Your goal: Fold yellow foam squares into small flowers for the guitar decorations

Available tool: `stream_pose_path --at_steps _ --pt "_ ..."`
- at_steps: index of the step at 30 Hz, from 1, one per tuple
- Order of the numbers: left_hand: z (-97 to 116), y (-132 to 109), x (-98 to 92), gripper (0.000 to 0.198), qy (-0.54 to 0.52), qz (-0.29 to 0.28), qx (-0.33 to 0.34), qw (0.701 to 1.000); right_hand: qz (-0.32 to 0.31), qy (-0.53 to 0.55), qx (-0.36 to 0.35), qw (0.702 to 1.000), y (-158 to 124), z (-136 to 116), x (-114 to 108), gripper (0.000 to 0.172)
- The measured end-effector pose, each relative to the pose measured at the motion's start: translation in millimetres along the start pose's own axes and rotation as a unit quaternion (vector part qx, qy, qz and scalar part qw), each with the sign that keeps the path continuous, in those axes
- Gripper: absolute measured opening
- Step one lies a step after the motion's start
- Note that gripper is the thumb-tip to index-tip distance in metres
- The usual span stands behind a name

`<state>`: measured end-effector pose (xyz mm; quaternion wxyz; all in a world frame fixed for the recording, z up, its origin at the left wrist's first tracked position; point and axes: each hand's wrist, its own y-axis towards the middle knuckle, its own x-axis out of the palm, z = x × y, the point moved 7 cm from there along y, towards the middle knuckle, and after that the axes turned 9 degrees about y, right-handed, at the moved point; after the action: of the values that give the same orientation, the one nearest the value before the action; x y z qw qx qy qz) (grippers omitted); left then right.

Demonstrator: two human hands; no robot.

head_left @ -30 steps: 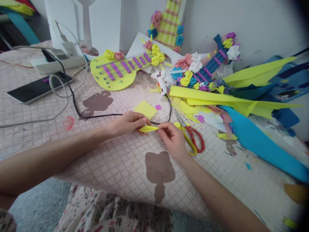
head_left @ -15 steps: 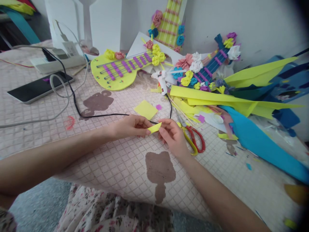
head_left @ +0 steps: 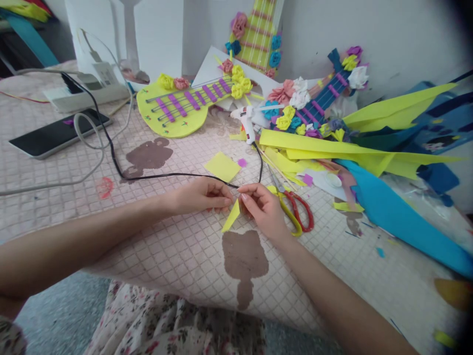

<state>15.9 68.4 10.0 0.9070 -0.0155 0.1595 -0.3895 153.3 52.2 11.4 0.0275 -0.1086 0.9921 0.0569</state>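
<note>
A small folded piece of yellow paper (head_left: 232,217) hangs at a slant from the fingertips of my right hand (head_left: 263,209), which pinches its upper end. Close by on the left is my left hand (head_left: 201,195), thumb and fingers pressed together near the paper's top. Whether anything is between those fingers is hidden. A flat yellow paper square (head_left: 222,166) lies just beyond both hands. Scissors with red and yellow handles (head_left: 298,212) rest to the right of my right hand. Behind my fingers, a black cord (head_left: 177,174) crosses the cloth.
A white glue gun (head_left: 248,124) stands further back. Behind it are a yellow paper guitar (head_left: 181,125) and a blue one (head_left: 318,111) with paper flowers. Yellow strips (head_left: 354,150) and a blue sheet (head_left: 391,212) lie right. A phone (head_left: 55,135) and power strip (head_left: 84,93) are left.
The yellow paper was stretched between both hands. Now it points downward from my right fingertips, and my left fingers no longer visibly hold its left end.
</note>
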Motion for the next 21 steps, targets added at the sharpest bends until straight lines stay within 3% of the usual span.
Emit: stream_pose_path --at_steps 4,10,21 --pt "1.2 0.8 3.1 0.025 0.009 0.031 0.019 0.999 -0.005 -0.018 -0.001 1.0 -0.4 1.2 0.9 0.015" --pt "1.3 0.6 8.2 0.026 0.044 0.084 -0.005 0.996 -0.008 -0.048 -0.006 0.999 0.1 2.1 1.6 0.016" --pt "-0.3 1.7 1.1 0.018 -0.118 0.115 -0.022 0.986 -0.043 0.018 0.01 0.999 -2.6 -3.0 5.6 0.032"
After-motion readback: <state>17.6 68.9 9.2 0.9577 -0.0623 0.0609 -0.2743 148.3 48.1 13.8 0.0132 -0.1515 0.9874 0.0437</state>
